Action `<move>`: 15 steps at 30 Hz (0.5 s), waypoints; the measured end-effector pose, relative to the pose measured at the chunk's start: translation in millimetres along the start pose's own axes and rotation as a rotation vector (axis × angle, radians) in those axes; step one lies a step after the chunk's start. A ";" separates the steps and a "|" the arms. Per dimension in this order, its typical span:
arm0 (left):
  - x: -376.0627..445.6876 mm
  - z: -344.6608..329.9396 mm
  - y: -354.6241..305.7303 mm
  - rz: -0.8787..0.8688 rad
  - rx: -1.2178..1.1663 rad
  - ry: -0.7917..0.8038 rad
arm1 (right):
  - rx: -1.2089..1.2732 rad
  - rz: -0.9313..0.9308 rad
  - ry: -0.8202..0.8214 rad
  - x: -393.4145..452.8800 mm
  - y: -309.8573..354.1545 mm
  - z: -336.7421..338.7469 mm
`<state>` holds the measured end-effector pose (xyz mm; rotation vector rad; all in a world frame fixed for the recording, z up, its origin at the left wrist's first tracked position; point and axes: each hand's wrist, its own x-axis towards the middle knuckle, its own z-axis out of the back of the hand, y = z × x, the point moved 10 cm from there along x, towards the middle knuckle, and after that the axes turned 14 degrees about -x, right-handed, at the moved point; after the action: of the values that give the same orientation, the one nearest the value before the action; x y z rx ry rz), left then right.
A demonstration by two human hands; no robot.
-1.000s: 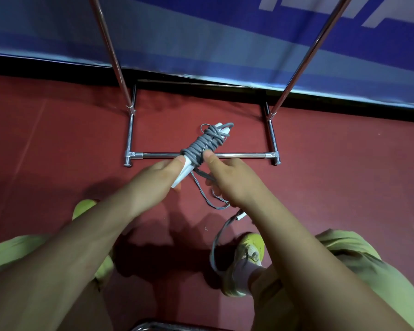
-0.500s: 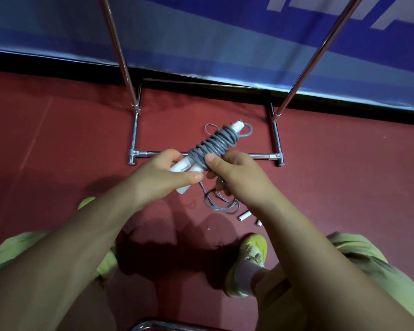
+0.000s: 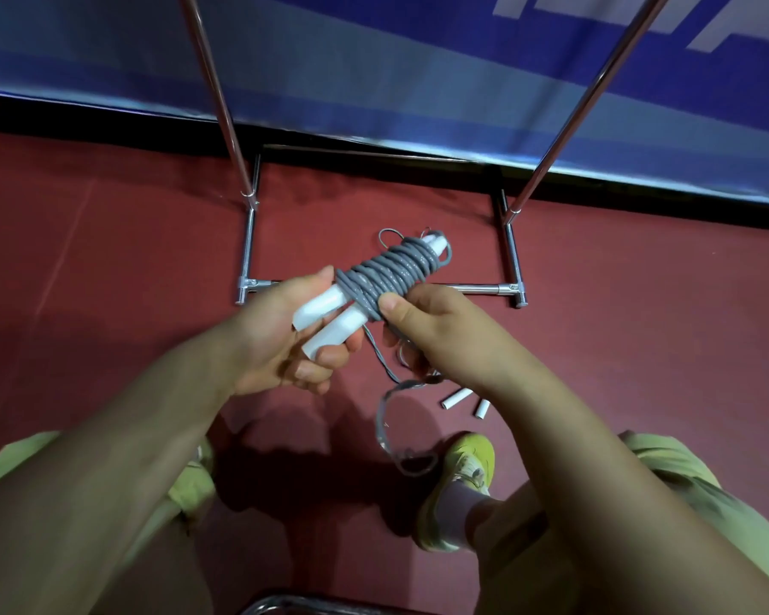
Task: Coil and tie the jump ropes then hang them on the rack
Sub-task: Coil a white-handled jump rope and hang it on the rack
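Head view – both hands [image 3: 285, 330] [image 3: 436, 321] grip smooth white handles [image 3: 325, 317], grey cord [image 3: 387, 277] coiled round.

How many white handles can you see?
4. Two white handles sit side by side in the left hand, wrapped in gray rope. Two more lie on the red floor, partly hidden behind the right forearm.
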<state>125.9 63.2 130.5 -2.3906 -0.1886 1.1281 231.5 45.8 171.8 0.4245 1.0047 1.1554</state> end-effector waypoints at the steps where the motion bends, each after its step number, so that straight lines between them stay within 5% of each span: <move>1: 1.1 1.8 0.8 -0.008 0.023 -0.019 | -0.035 -0.008 0.001 0.9 -2.6 -0.1; 15: 0.9 4.9 -30.6 -0.378 0.344 -0.218 | -0.256 -0.173 -0.071 -0.3 -21.9 13.0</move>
<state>125.2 92.0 142.1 -1.8348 -0.4591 1.1297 254.4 39.6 162.6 0.1694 0.8028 1.0878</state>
